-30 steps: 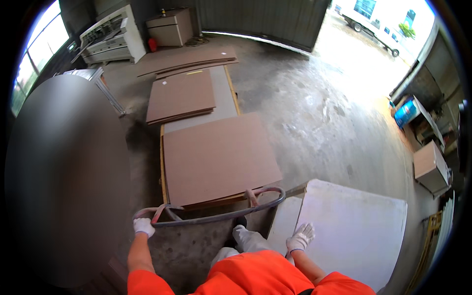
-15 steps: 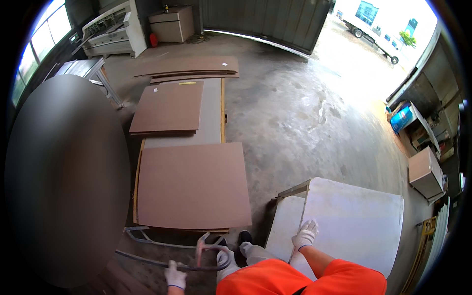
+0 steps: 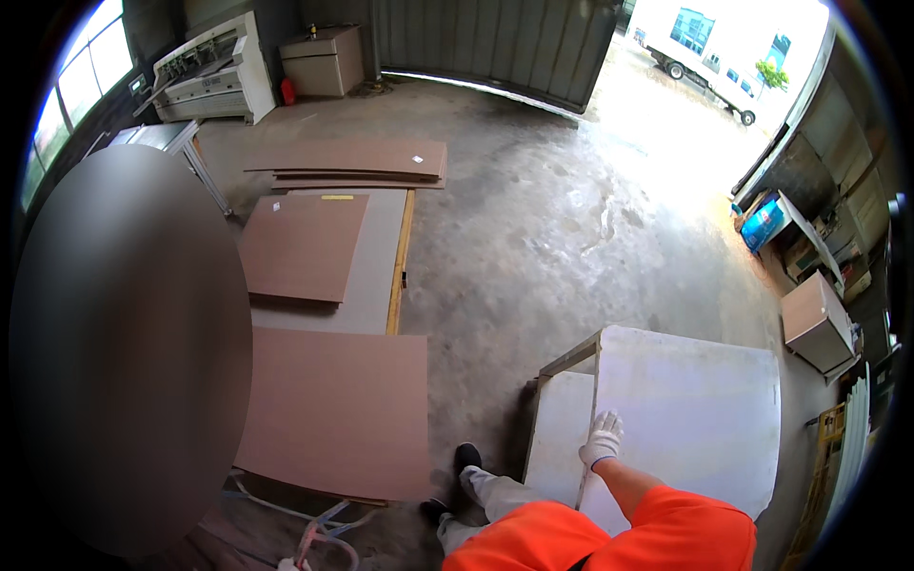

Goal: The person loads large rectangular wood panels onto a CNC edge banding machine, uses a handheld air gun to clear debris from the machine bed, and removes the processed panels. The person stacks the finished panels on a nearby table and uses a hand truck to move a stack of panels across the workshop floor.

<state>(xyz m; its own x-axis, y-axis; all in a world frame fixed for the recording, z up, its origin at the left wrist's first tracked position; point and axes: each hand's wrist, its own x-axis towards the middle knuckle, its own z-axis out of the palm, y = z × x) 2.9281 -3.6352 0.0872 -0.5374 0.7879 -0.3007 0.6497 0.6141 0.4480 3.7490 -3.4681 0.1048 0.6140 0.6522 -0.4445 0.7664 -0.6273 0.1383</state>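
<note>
My right hand (image 3: 603, 439), in a white knit glove, lies with fingers stretched out on the white top of a table-like stand (image 3: 687, 423), near its left edge. At the lower edge, only a bit of my gloved left hand (image 3: 289, 564) shows, against the bent metal tube handle (image 3: 307, 544) of a cart; it seems closed on the tube, with most of the hand out of the picture. Beside the handle, a large brown board (image 3: 343, 414) lies on a low stack. Behind it are a smaller brown board (image 3: 307, 247) and several long brown boards (image 3: 357, 160).
A large grey blur covers the left side. A white machine (image 3: 211, 81) and a cabinet (image 3: 324, 65) stand at the back left, near a dark metal door (image 3: 495, 48). Along the right wall are a blue bag (image 3: 761, 225) and a box-like cabinet (image 3: 821, 321). A truck stands outside.
The view has shifted; the boards and cart handle sit lower and farther left in it. My left hand has dropped almost out of the picture. My right hand remains on the white top.
</note>
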